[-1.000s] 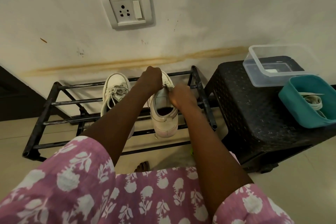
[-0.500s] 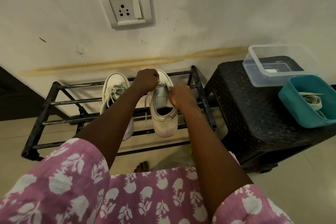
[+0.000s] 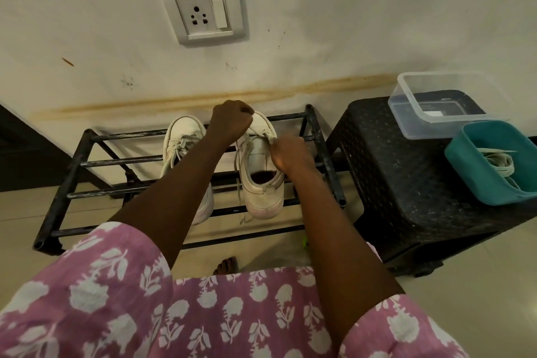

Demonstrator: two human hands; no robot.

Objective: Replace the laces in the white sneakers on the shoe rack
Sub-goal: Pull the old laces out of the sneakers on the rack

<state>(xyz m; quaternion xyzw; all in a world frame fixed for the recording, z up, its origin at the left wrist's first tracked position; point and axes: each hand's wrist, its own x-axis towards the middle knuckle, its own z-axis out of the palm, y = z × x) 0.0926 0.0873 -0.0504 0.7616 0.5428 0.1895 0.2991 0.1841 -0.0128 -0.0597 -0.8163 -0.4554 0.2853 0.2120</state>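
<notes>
Two white sneakers stand on the black metal shoe rack (image 3: 75,164), toes toward the wall. The left sneaker (image 3: 181,139) is laced and partly hidden behind my left forearm. Over the toe end of the right sneaker (image 3: 263,186), my left hand (image 3: 231,122) pinches a stretch of its lace (image 3: 255,132). My right hand (image 3: 289,154) grips the lace at the sneaker's right eyelets, next to the tongue. A loose lace end hangs down the left side of this shoe, below the rack bars.
A black plastic stool (image 3: 406,177) stands right of the rack. On it sit a clear tub (image 3: 406,107) and a teal tub (image 3: 470,171) holding pale laces (image 3: 499,163). A wall socket (image 3: 203,13) is above. My toes (image 3: 228,264) show on the tiled floor.
My left hand has moved up and away toward the wall, drawing lace out of the right sneaker. The loose lace end now dangles lower beside the shoe.
</notes>
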